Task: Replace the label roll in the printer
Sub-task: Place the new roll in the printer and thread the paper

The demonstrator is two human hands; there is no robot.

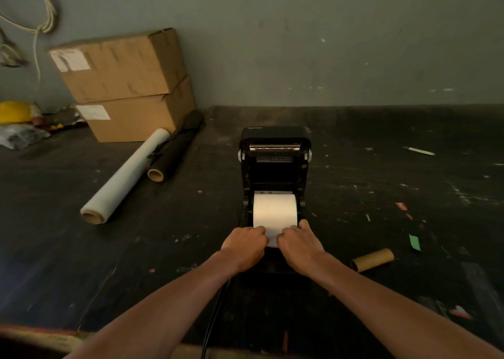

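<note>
Both hands, left (243, 245) and right (299, 245), lie side by side with fingers curled onto the near edge of the white roll (274, 211). The roll sits in the printer (275, 162), lid raised, on the counter (381, 173). An empty core (373, 259) lies to the right.

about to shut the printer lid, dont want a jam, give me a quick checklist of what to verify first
1. Printer lid fully open, clear of the hands: ok.
2. New label roll seated in the printer bay: ok, it sits between the side walls.
3. Paper's leading edge pulled forward: ok, left hand and right hand both grip it at the front.
4. Paper straight under the guides: cannot tell, the hands hide it.
5. Old cardboard core out of the printer: ok, it lies on the table to the right.
</note>
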